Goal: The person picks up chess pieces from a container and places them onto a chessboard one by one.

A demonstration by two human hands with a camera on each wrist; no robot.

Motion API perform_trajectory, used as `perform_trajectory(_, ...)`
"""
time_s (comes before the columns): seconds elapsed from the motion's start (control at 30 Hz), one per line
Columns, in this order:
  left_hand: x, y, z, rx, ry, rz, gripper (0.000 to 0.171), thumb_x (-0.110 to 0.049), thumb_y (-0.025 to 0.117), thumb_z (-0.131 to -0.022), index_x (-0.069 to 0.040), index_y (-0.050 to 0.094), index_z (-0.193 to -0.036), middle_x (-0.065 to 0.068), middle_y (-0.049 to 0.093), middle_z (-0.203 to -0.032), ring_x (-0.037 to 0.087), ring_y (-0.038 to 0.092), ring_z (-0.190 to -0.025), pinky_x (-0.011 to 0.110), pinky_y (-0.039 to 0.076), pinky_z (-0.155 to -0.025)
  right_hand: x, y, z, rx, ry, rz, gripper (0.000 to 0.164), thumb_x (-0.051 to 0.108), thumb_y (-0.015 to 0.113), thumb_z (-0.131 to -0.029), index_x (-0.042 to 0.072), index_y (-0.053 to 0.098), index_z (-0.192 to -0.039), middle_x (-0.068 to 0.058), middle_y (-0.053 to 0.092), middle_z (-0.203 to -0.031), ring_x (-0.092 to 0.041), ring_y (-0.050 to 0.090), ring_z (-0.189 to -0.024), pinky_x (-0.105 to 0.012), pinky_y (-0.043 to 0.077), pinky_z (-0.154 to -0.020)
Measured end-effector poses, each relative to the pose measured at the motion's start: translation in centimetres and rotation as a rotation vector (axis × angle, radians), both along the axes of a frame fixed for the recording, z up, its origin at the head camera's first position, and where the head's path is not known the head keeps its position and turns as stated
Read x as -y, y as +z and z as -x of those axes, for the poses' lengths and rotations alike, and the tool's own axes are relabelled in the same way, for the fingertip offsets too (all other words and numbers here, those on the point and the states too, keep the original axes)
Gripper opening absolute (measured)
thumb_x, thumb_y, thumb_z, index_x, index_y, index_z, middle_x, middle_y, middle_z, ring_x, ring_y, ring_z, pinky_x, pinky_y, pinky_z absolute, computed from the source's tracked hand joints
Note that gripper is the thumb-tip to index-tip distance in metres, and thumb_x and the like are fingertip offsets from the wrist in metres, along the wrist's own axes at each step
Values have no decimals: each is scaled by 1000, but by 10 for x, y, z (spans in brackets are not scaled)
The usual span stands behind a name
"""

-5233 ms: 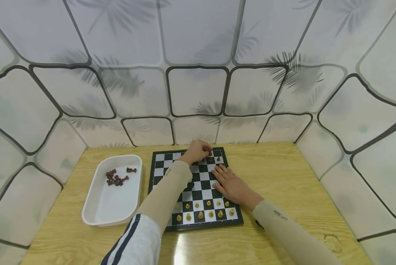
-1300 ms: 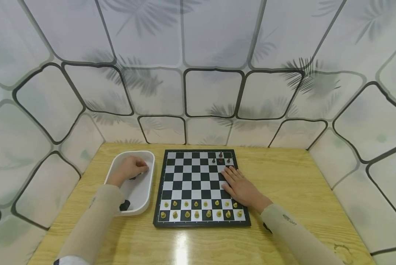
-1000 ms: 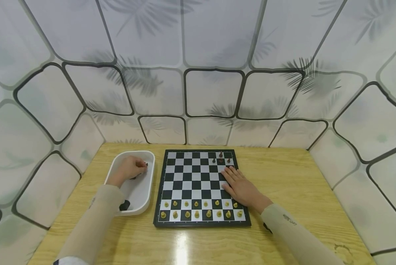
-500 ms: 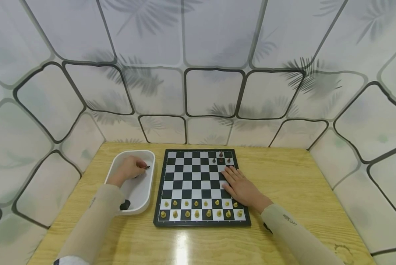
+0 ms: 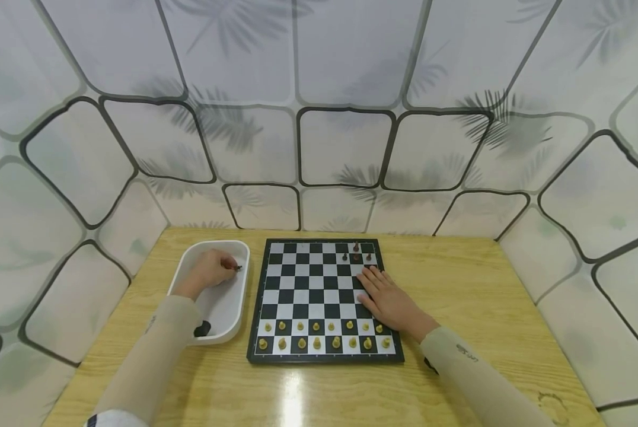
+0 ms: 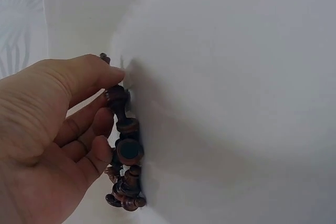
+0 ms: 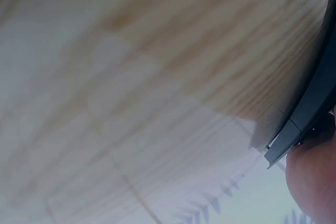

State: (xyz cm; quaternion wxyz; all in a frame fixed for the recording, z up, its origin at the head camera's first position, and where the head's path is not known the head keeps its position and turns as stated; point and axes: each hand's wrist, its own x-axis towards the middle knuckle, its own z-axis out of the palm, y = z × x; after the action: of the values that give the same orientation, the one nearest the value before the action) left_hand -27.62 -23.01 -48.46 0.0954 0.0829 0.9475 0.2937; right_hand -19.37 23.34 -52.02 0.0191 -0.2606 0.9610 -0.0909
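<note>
In the head view my left hand (image 5: 210, 270) is inside the white plastic tray (image 5: 236, 314). Its thumb and fingertips pinch a dark brown chess piece (image 5: 238, 268). From the left wrist, the left hand (image 6: 47, 114) has its thumb across that piece, so its kind is hard to tell. Several more brown chess pieces (image 6: 128, 182) lie under the curled fingers. My right hand (image 5: 387, 299) rests flat with straight fingers on the right edge of the chessboard (image 5: 308, 284). The right wrist view catches only a bit of the right hand (image 7: 315, 177) beside a dark board edge (image 7: 310, 98).
Two rows of yellow chess pieces (image 5: 316, 343) stand along the board's near side. A few brown pieces (image 5: 356, 247) stand at its far right corner. Tray and board sit side by side on a wooden table (image 5: 458, 284), with a patterned curtain (image 5: 329, 148) behind.
Earlier, my left hand was placing a brown piece at the board's far right; it has since moved left into the tray. Lately a piece shows at its fingertips. The right hand stays put.
</note>
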Motion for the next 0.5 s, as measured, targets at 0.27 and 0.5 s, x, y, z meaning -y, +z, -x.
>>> perform_trajectory(0.27, 4, -1, 2, -20, 41, -69, 17, -9, 70, -95, 2, 74, -108, 18, 75, -102, 17, 64, -73, 29, 54, -62, 0, 0, 0, -1, 2, -8, 64, 41, 43, -113, 0, 36, -162, -22, 32, -170, -41, 25, -161, -55, 23, -131)
perform_trajectory(0.5, 7, 5, -1, -70, 66, -64, 24, -14, 69, -98, 0, 73, -118, 20, 75, -113, 18, 69, -74, 31, 57, -63, -1, -3, 1, 2, 1, -7, 64, 41, 42, -113, 0, 35, -162, -22, 32, -170, -42, 24, -161, -56, 22, -131)
